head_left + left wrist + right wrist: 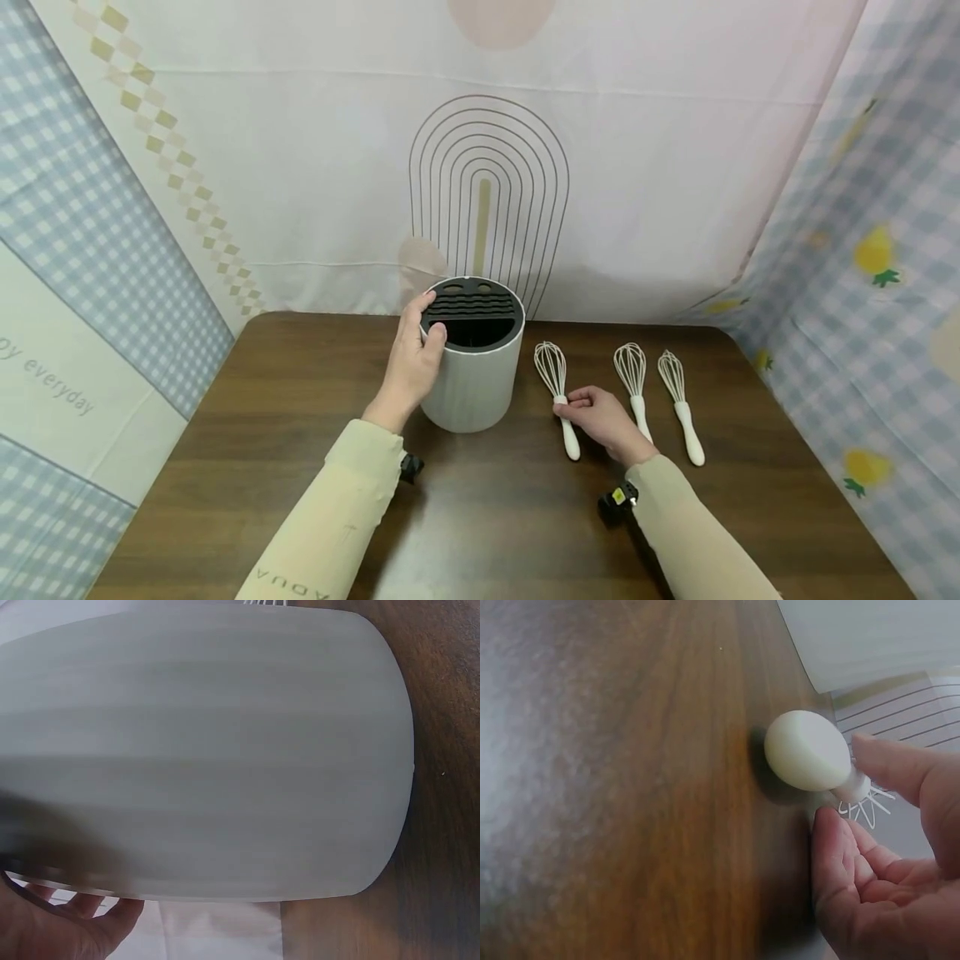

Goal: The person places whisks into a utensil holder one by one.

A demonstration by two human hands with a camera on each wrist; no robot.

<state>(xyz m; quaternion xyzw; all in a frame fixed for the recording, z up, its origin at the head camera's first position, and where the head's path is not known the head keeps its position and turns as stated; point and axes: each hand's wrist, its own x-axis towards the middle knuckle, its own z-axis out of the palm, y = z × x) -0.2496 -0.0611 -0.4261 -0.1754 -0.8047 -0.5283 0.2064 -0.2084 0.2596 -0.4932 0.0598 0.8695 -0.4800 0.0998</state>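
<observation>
A white round utensil holder (471,392) with a black slotted top (472,308) stands upright on the table, and its pale side (210,757) fills much of the left wrist view. My left hand (417,354) grips its left side at the rim, the thumb over the near edge. To the right of the holder lies a white whisk (553,371), wires pointing away. My right hand (603,419) pinches it where handle meets wires. The handle's rounded end (806,750) shows close up in the right wrist view, between thumb and fingers and just off the tabletop.
Two more white whisks lie to the right: one (631,371) partly behind my right hand, the other (684,412) farther right. The brown wooden table (300,400) ends at a white patterned cloth (330,167) behind. Checked cloths hang at both sides.
</observation>
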